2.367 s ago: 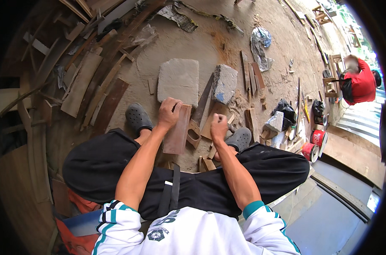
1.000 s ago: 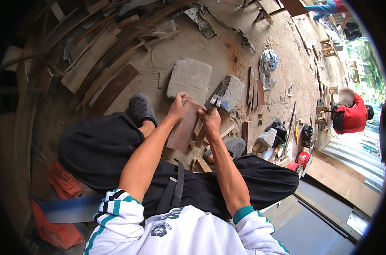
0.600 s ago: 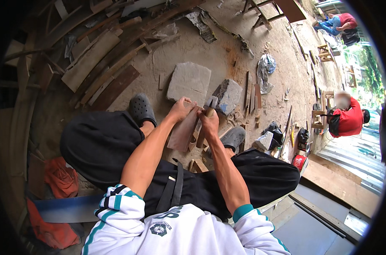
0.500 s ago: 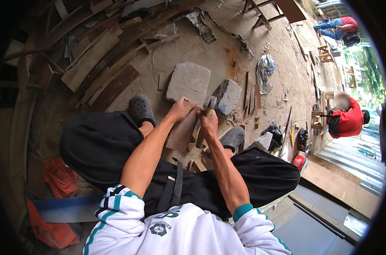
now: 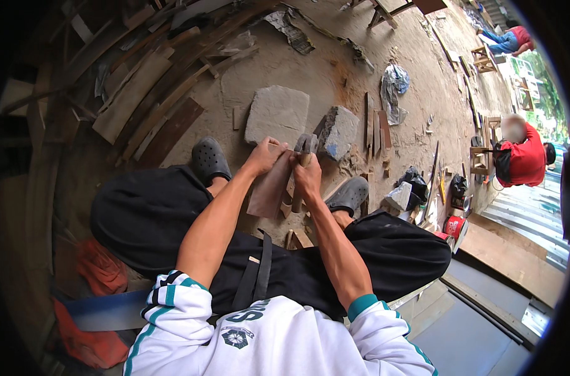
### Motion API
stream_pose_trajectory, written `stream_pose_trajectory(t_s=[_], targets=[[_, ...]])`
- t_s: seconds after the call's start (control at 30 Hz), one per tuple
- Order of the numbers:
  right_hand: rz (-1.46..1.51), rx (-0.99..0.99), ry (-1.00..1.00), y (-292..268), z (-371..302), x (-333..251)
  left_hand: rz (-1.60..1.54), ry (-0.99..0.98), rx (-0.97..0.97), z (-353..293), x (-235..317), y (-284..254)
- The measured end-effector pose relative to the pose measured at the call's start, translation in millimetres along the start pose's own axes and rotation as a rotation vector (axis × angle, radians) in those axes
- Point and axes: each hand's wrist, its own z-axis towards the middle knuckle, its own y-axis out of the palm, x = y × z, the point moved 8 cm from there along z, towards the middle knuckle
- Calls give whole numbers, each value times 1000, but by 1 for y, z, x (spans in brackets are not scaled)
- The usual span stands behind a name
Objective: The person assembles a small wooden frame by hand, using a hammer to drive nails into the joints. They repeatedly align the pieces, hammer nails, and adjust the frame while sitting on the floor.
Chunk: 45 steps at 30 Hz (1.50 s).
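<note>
My left hand is closed on the far end of a brown wooden board, which slants down between my legs. My right hand grips a hammer close under its grey head, with the handle running down below the fist. The hammer head sits right beside the board's far end; whether they touch I cannot tell. Just beyond my hands lies a flat grey stone slab. A rougher stone block stands to its right. My fingertips are partly hidden, so any small thing between them cannot be made out.
Planks and scrap wood are heaped at the left. My shoes flank the board. At the right are a black plastic bag, a red can and a person in red. Another person is farther off.
The whole view has shifted slightly. Both hands keep their holds on the board and the hammer, and the hammer head appears tilted a little differently.
</note>
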Motion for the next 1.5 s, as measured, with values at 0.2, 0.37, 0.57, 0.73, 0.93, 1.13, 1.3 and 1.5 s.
stream_pose_trajectory(t_s=[0.2, 0.37, 0.57, 0.73, 0.93, 1.13, 1.3, 1.5], targets=[[36, -21, 13, 0, -1, 0, 83, 158, 182, -9, 18, -8], [40, -20, -22, -16, 1, 20, 103, 234, 167, -15, 33, -5], [-6, -30, -228, -36, -46, -9, 131, 315, 230, -12, 25, -12], [-161, -125, -173, -26, -60, -11, 163, 347, 264, -12, 30, -9], [-129, -192, -507, -16, -71, -44, 214, 433, 332, -16, 40, -9], [-342, -155, -319, -10, -57, -15, 209, 409, 327, -17, 41, -10], [-228, -253, -572, -19, -75, -56, 217, 355, 284, -18, 42, -12], [-346, -200, -331, -14, -55, -26, 224, 329, 253, -17, 42, -8]])
